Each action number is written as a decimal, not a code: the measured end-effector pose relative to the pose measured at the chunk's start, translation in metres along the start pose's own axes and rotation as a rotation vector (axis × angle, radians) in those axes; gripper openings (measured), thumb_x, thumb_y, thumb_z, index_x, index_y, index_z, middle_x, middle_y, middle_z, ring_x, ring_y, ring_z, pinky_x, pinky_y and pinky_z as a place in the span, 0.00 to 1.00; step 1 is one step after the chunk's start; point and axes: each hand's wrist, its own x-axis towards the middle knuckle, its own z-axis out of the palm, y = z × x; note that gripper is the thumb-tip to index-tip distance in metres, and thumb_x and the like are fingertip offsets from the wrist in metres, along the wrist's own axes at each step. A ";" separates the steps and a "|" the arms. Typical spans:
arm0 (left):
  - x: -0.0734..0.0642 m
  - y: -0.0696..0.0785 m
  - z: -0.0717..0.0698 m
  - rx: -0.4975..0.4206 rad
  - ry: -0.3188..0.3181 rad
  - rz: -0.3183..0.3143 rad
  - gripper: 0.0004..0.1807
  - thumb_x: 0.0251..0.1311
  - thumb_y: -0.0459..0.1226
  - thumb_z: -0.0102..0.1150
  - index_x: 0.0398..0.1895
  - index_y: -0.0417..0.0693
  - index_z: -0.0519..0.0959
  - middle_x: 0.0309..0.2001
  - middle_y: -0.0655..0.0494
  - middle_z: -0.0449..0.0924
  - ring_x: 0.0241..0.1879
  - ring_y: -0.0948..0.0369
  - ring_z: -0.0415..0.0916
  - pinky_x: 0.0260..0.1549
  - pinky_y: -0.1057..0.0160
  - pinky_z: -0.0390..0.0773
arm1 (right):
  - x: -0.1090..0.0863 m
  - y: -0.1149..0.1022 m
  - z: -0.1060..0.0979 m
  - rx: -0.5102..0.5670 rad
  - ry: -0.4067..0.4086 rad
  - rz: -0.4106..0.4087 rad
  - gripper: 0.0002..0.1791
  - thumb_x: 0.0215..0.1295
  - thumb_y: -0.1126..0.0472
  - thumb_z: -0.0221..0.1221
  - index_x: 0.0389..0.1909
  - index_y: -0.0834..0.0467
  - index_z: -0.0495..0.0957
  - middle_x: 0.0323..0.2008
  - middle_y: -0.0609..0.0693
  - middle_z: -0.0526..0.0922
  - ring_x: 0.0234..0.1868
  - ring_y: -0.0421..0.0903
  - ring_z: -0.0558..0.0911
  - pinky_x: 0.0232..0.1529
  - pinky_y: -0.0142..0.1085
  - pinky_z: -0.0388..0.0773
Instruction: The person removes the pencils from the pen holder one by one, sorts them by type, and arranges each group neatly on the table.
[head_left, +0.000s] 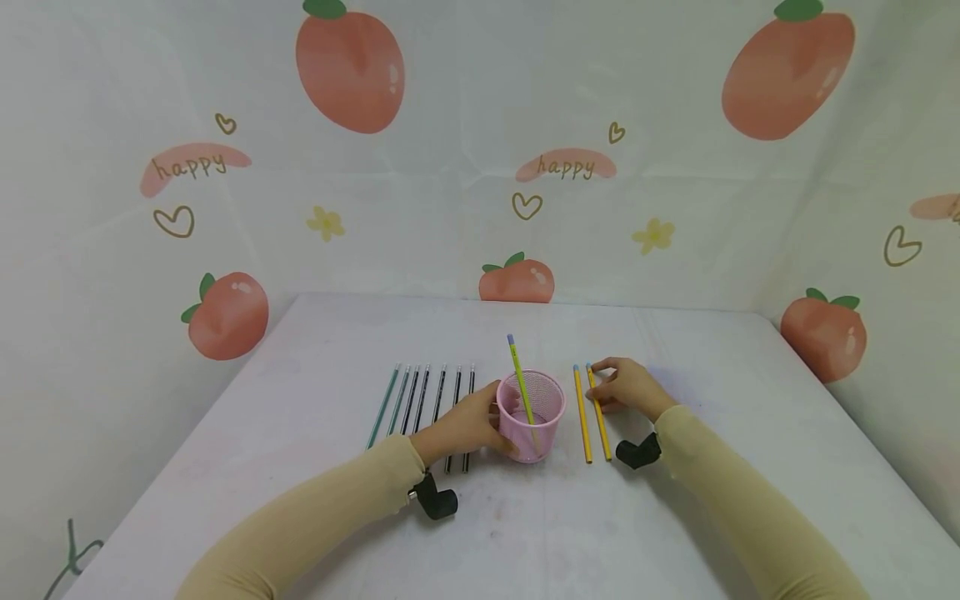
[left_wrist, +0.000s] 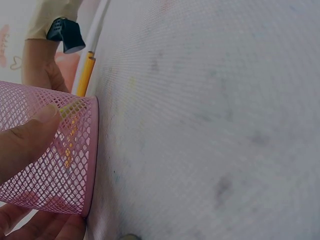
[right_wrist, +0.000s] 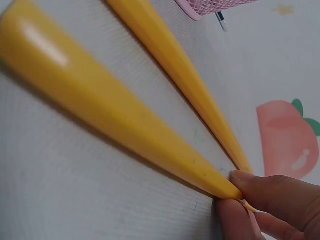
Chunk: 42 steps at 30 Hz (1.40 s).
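A pink mesh pencil cup (head_left: 531, 437) stands upright on the table, and my left hand (head_left: 467, 423) grips its left side with the thumb in front. One yellow-green pencil (head_left: 520, 372) leans inside it, its end above the rim. To the right of the cup lie two yellow pencils, side by side. My right hand (head_left: 628, 387) pinches the right-hand yellow pencil (right_wrist: 145, 127) near its far end between thumb and finger. The other yellow pencil (head_left: 582, 417) lies just left of it, untouched. In the left wrist view the thumb (left_wrist: 30, 140) presses the mesh wall.
Left of the cup several dark pencils (head_left: 424, 392) and green pencils (head_left: 384, 407) lie in a row, partly hidden behind my left hand and forearm. A white cloth covers the table (head_left: 525, 533). A fruit-printed backdrop (head_left: 450, 208) rises behind and at both sides.
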 end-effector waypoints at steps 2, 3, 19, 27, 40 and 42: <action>0.000 0.000 0.000 0.000 -0.001 0.001 0.51 0.37 0.29 0.78 0.69 0.48 0.62 0.62 0.52 0.72 0.62 0.52 0.72 0.58 0.56 0.76 | -0.001 0.000 0.001 -0.018 0.000 0.001 0.37 0.57 0.64 0.68 0.67 0.64 0.64 0.37 0.56 0.78 0.26 0.39 0.80 0.30 0.31 0.84; 0.000 0.000 0.000 -0.001 -0.001 0.001 0.51 0.37 0.29 0.78 0.69 0.48 0.62 0.62 0.52 0.72 0.62 0.52 0.72 0.58 0.56 0.76 | -0.001 -0.001 0.001 -0.020 0.001 0.003 0.37 0.57 0.63 0.68 0.67 0.64 0.64 0.37 0.56 0.78 0.26 0.39 0.80 0.30 0.31 0.84; 0.001 0.000 0.000 0.016 -0.002 0.005 0.52 0.37 0.30 0.79 0.69 0.49 0.62 0.62 0.53 0.72 0.63 0.53 0.71 0.60 0.56 0.75 | 0.000 0.001 0.002 -0.009 -0.003 -0.012 0.38 0.57 0.63 0.68 0.68 0.63 0.63 0.39 0.57 0.77 0.28 0.39 0.81 0.30 0.32 0.84; 0.002 -0.002 0.000 0.012 -0.006 -0.004 0.52 0.37 0.30 0.79 0.69 0.49 0.62 0.62 0.53 0.72 0.63 0.53 0.71 0.60 0.56 0.75 | 0.002 0.002 0.000 -0.008 -0.014 -0.015 0.39 0.57 0.63 0.68 0.68 0.63 0.62 0.38 0.57 0.77 0.28 0.39 0.81 0.31 0.32 0.84; 0.001 -0.001 0.000 0.022 0.002 0.002 0.51 0.37 0.29 0.78 0.69 0.49 0.62 0.62 0.53 0.72 0.63 0.54 0.70 0.60 0.56 0.74 | 0.002 0.001 -0.002 0.010 -0.001 0.022 0.39 0.58 0.59 0.68 0.68 0.62 0.62 0.45 0.61 0.74 0.27 0.40 0.81 0.31 0.32 0.84; 0.001 -0.001 0.000 0.020 0.001 0.000 0.51 0.37 0.29 0.78 0.69 0.49 0.62 0.62 0.53 0.72 0.63 0.54 0.70 0.60 0.56 0.74 | 0.000 0.000 -0.004 0.016 0.006 0.003 0.37 0.60 0.58 0.67 0.67 0.63 0.62 0.46 0.61 0.74 0.27 0.40 0.81 0.32 0.32 0.84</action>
